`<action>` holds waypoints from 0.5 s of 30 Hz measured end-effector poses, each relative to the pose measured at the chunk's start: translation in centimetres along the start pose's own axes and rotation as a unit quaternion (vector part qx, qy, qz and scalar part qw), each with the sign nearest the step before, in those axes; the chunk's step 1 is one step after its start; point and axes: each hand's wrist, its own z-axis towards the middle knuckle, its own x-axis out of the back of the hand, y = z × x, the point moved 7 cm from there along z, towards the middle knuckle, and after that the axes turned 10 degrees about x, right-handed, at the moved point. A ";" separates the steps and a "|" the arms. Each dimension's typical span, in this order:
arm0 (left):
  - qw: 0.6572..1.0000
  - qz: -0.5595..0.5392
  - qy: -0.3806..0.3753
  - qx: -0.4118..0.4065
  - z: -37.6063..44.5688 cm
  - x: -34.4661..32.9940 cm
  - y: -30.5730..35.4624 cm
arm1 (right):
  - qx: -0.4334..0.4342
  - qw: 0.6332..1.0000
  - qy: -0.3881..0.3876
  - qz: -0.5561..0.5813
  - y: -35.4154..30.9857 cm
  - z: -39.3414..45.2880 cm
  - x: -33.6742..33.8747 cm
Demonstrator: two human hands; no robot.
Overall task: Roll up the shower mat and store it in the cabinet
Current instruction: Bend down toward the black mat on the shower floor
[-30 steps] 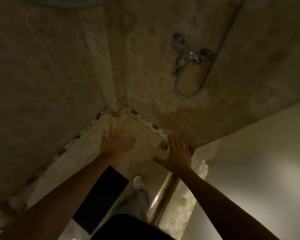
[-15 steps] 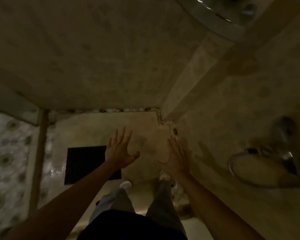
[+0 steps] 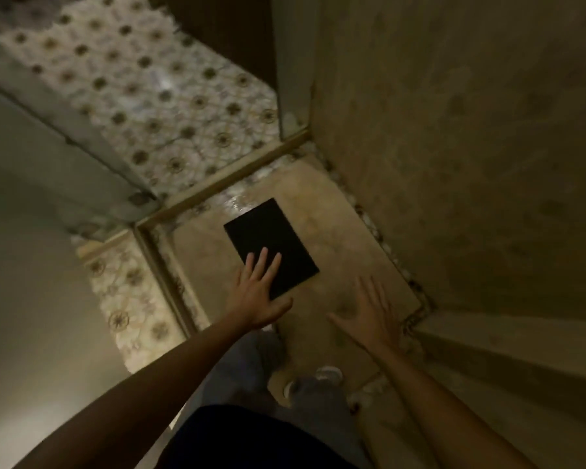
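Observation:
A dark rectangular shower mat [image 3: 268, 236] lies flat on the beige shower floor [image 3: 339, 211]. My left hand [image 3: 256, 294] hovers over the mat's near corner with its fingers spread, holding nothing. My right hand [image 3: 372, 314] is open too, held above the bare floor to the right of the mat, apart from it. Both arms reach forward and down. No cabinet is in view.
A beige tiled wall [image 3: 471, 147] rises on the right. A raised threshold strip [image 3: 224, 184] bounds the shower floor at the far and left sides, with patterned floor tiles [image 3: 142, 96] beyond it. A pale wall [image 3: 31, 265] stands on the left. My feet [image 3: 318, 377] stand below the hands.
The view has swung from the shower tap and corner round to the mat. The mat now lies ahead, and my left hand is over its near corner. Both hands stay open.

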 end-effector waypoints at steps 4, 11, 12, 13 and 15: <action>0.995 -0.058 0.038 0.071 -1.0 -1.0 -3.4 | 0.049 0.997 -0.057 -0.005 -1.3 3.9 -0.6; 0.982 -0.121 0.036 0.138 2.9 -5.1 -6.9 | 0.128 0.979 -0.136 -0.081 -2.2 11.8 -4.3; 0.981 -0.123 0.032 0.147 3.8 -6.0 -7.4 | 0.137 0.977 -0.139 -0.089 -2.3 12.9 -4.8; 0.980 -0.126 0.026 0.153 4.5 -6.9 -7.9 | 0.146 0.973 -0.146 -0.098 -2.3 13.9 -5.4; 0.979 -0.129 0.030 0.157 6.2 -8.6 -8.8 | 0.166 0.967 -0.156 -0.113 -2.1 15.9 -6.8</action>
